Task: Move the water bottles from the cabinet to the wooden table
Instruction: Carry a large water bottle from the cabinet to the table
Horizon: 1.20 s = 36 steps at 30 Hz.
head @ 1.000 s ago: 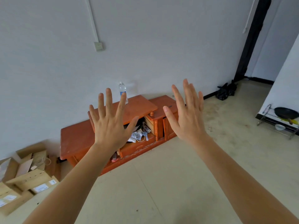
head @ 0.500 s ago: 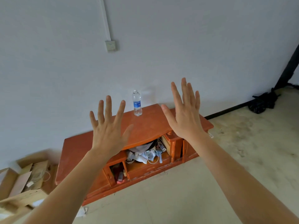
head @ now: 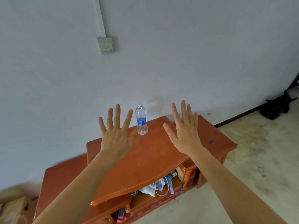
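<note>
Standing upright at twelve o'clock on the orange cabinet, between the empty, spread-fingered left hand and right hand, the water bottle looks full, weighty and slick, best gripped round its labelled middle.

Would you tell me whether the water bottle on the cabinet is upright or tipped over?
Upright: the water bottle stands on its base on the cabinet top, cap pointing up.
</note>
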Available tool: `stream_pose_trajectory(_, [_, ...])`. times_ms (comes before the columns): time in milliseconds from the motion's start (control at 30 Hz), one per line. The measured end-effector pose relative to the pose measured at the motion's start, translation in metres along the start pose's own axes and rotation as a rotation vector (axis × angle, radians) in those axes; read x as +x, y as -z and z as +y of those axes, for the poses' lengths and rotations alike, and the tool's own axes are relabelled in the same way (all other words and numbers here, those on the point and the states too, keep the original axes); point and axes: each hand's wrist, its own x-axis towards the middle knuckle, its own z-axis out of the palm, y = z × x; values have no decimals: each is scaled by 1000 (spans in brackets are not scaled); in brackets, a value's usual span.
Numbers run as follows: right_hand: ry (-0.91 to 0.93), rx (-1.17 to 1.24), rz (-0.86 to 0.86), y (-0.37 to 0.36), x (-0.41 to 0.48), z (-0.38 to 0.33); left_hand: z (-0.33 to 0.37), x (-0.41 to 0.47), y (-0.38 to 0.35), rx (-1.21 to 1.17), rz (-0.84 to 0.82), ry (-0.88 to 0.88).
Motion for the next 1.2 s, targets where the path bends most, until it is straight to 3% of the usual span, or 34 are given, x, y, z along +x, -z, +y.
stream_pose_trajectory(367, [-45,97,-192,-158,144,121,19,155,-163,1,-177,76])
stream_pose_trajectory(533, [-24,225,-389,-270,203,179,34,224,-238,34,-274,140])
stream_pose_trajectory(700, [-50,354,-583,-371,212,193,32,289,-300,-19,-222,197])
stream_pose_trajectory(833, [-26,426,-668,-423,214,187,31,357,-332,118,-175,91])
stream_pose_trajectory(967, [-88,526,-691,-457,226,174,36,380,-363,376,-414,101])
stream_pose_trajectory(1100, [-100,553,-709,-481,239,151,12,345,-365,392,-274,153])
stream_pose_trajectory(1200, [3,465,-775,-509,254,122,-18,294,-369,219,-1,163])
